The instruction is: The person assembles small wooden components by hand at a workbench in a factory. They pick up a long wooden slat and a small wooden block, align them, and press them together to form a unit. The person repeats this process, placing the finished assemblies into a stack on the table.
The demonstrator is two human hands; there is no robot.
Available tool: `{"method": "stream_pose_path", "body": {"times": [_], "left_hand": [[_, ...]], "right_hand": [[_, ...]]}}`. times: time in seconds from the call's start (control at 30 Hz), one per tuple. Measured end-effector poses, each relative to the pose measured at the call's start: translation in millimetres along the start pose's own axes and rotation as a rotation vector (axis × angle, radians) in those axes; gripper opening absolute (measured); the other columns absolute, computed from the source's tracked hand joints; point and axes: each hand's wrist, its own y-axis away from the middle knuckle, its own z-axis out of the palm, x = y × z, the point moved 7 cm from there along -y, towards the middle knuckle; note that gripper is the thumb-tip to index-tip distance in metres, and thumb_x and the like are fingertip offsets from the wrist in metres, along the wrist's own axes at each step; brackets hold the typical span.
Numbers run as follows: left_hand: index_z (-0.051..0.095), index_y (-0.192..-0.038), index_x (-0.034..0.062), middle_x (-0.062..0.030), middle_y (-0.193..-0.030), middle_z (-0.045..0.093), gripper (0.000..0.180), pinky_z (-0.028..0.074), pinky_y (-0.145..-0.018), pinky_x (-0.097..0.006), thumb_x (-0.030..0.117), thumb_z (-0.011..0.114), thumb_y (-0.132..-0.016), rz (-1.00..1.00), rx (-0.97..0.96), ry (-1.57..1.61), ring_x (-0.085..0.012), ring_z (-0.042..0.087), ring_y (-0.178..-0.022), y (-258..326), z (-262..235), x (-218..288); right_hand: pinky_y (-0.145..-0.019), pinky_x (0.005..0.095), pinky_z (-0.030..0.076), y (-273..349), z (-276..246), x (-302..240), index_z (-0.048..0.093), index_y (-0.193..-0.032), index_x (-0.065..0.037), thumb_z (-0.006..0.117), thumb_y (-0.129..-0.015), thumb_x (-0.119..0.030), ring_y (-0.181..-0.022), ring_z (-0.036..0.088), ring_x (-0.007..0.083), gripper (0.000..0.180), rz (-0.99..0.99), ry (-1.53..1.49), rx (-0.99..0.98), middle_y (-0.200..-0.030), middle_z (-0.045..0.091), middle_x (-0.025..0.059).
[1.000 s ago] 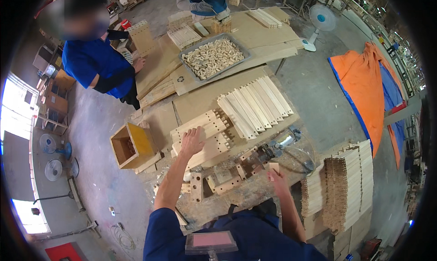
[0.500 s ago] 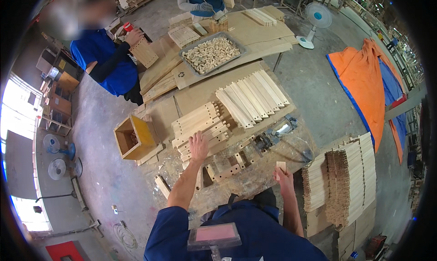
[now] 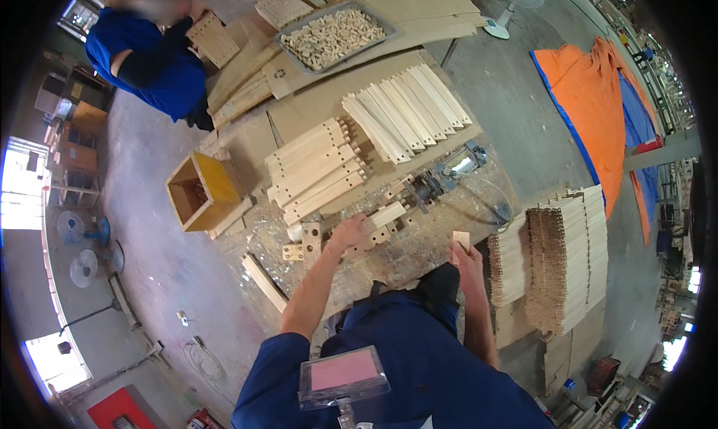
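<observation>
My left hand (image 3: 350,233) is closed on one end of a pale wooden slat (image 3: 387,213), which lies over a wooden jig with holes (image 3: 379,239) at the table's near side. My right hand (image 3: 470,263), off the table's near right edge, grips a small flat piece of wood (image 3: 461,240) that sticks up from the fingers. Just beyond my left hand is a group of drilled slats (image 3: 314,173), some with dowels at their right ends. Right of the jig sits a metal clamp-like device (image 3: 434,186) with a hose.
A second row of slats (image 3: 407,115) lies farther back. Beyond it are a tray of dowels (image 3: 329,10) and a co-worker in blue (image 3: 149,62) holding a drilled board. A yellow-sided wooden box (image 3: 213,193) stands at left, stacked slats (image 3: 561,257) at right.
My left hand has moved from the slat group toward me and to the right, bringing a slat to the jig. My right hand still holds its small piece. The view has shifted downward.
</observation>
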Motion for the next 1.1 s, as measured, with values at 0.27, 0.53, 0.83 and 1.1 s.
{"method": "stream_pose_path", "body": {"times": [0.27, 0.53, 0.83, 1.1], "left_hand": [[0.062, -0.105, 0.0022, -0.0262, -0.101, 0.066, 0.048, 0.048, -0.091, -0.052, 0.048, 0.053, -0.093, 0.007, 0.268, -0.228, -0.0422, 0.064, -0.101, 1, 17, 36], [0.06, -0.09, 0.0009, -0.0242, -0.092, 0.066, 0.052, 0.047, -0.087, -0.052, 0.052, 0.054, -0.093, 0.013, 0.326, -0.258, -0.0415, 0.065, -0.091, -12, 16, 35], [0.061, -0.089, 0.0011, -0.0243, -0.092, 0.066, 0.052, 0.047, -0.087, -0.052, 0.052, 0.054, -0.093, 0.034, 0.394, -0.234, -0.0411, 0.065, -0.09, -11, 9, 36], [0.061, -0.089, 0.0006, -0.0242, -0.095, 0.067, 0.051, 0.047, -0.087, -0.052, 0.051, 0.054, -0.093, 0.014, 0.357, -0.194, -0.0413, 0.065, -0.092, -9, 11, 35]], "right_hand": [[-0.07, 0.0252, 0.049, -28, 13, -2, 0.068, -0.11, 0.0, 0.066, -0.096, -0.022, -0.082, 0.062, 0.0093, 0.026, 0.071, -0.016, 0.021, -0.094, 0.068, 0.0021], [-0.071, 0.0261, 0.053, -50, 3, -3, 0.065, -0.116, 0.0, 0.065, -0.097, -0.023, -0.084, 0.066, 0.0129, 0.03, 0.103, 0.007, 0.091, -0.099, 0.068, 0.0034], [-0.067, 0.0266, 0.052, -51, 41, -29, 0.064, -0.104, -0.003, 0.066, -0.096, -0.023, -0.075, 0.063, 0.0108, 0.022, 0.022, -0.028, -0.02, -0.089, 0.065, 0.0022], [-0.069, 0.0235, 0.048, -56, 45, -22, 0.064, -0.106, -0.004, 0.065, -0.096, -0.022, -0.076, 0.06, 0.0078, 0.021, 0.037, 0.122, -0.118, -0.089, 0.065, 0.0001]]}}
